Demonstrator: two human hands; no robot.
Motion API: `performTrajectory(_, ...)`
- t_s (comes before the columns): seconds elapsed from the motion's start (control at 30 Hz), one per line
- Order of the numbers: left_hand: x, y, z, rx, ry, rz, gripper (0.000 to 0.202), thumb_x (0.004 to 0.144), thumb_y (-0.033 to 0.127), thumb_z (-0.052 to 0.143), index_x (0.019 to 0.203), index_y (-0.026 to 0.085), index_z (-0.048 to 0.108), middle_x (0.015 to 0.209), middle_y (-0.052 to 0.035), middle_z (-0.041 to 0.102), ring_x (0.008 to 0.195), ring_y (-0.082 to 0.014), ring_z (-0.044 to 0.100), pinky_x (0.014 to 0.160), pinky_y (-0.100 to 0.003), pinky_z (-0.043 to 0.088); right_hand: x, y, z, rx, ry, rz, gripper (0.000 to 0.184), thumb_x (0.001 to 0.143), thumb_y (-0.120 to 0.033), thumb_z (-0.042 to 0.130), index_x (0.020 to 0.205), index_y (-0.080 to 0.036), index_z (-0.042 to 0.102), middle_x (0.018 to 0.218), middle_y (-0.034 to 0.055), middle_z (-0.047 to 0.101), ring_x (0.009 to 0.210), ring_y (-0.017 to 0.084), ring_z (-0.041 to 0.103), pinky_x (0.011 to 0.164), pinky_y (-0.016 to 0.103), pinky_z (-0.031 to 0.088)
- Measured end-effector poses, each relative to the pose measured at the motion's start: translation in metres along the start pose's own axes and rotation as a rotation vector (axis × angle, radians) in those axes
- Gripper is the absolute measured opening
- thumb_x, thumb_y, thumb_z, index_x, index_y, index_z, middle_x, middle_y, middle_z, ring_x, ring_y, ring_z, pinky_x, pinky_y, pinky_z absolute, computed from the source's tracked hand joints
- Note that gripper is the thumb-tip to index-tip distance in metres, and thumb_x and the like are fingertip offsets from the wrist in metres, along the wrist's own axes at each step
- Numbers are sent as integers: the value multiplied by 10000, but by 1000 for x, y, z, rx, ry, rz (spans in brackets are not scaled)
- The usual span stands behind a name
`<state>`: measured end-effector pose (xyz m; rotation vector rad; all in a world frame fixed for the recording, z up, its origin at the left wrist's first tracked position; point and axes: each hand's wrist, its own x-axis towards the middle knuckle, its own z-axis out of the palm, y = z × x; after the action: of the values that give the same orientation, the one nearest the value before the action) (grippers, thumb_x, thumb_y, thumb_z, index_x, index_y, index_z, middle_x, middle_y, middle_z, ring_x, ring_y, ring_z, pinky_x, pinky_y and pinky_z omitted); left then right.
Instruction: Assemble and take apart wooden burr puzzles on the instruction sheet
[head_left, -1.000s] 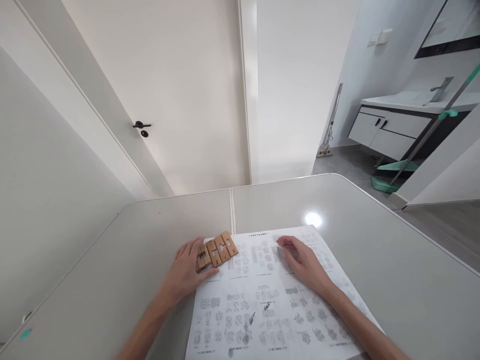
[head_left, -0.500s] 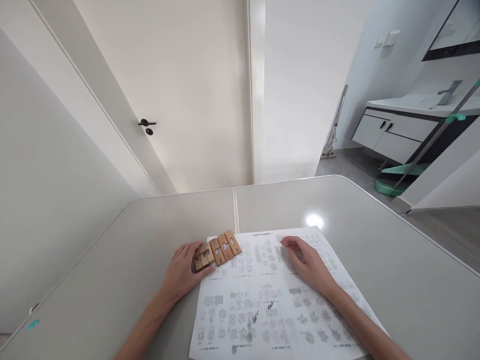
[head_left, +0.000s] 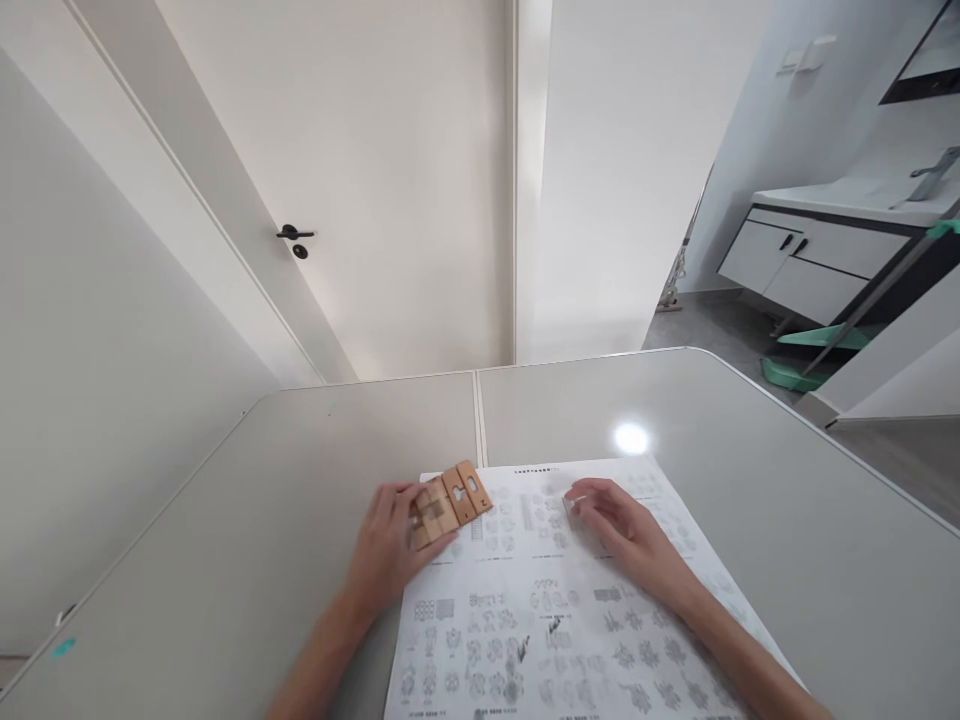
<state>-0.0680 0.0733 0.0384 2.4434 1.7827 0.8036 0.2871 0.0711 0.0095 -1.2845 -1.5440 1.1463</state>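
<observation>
A row of notched wooden puzzle blocks [head_left: 450, 503] lies at the upper left corner of a printed sheet of diagrams [head_left: 555, 610] on a grey table [head_left: 247, 540]. My left hand [head_left: 394, 548] rests against the left end of the row, fingers curled round the nearest blocks. My right hand [head_left: 626, 535] lies on the sheet to the right, palm down, fingers loosely bent with the fingertips on the paper, holding nothing.
A seam [head_left: 480, 420] runs down the middle of the table. Behind stands a white door with a black handle [head_left: 295, 235]. At the right are a vanity cabinet [head_left: 817, 265] and a green mop and dustpan [head_left: 817, 350] on the floor.
My left hand has closed in on the left end of the block row and covers more of it. The view has shifted slightly; my right hand stays on the sheet.
</observation>
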Motion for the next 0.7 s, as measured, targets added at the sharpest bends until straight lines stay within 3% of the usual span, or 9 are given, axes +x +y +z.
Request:
performTrajectory(0.17,32,79,24,-155,-85,278,622,846,611,746,1310,249,543,1172,-124,626,1108,-340,606,952,-477,515,4,-29,6,313,-369,47,451,1018,-600,476,1335,-302,593,1231,111,688,938,257,698,798,415,604)
performTrajectory(0.23,44,103,38,-212,-114,316,580,872,599,724,1309,254,559,1154,-129,630,1081,-336,613,935,-477,513,10,-34,8,319,-430,112,458,998,-633,497,1255,-281,640,1087,81,691,777,206,650,725,377,593)
performTrajectory(0.3,51,119,53,-275,-152,322,541,887,570,719,1298,253,568,1151,-126,629,1096,-339,599,943,-490,513,17,-32,10,323,-396,184,452,953,-664,560,1072,-244,677,826,23,625,603,153,515,514,281,484)
performTrajectory(0.4,54,130,73,-389,-172,246,524,852,542,772,1252,259,585,1184,-111,604,1127,-328,591,946,-482,535,25,-23,10,358,-293,263,435,908,-665,632,933,-231,637,673,-46,491,509,106,347,418,222,250)
performTrajectory(0.57,49,131,86,-581,-245,44,842,742,591,855,1421,285,463,1363,-116,559,1198,-323,608,990,-479,550,26,-17,5,396,-236,211,394,926,-621,641,937,-228,624,748,-31,526,618,137,470,518,245,380)
performTrajectory(0.7,46,128,84,-619,-356,-15,644,919,509,705,1467,304,437,1254,-97,667,1117,-300,655,952,-469,547,25,-17,3,306,-149,199,432,938,-648,600,825,-237,536,663,-59,462,512,116,398,460,244,307)
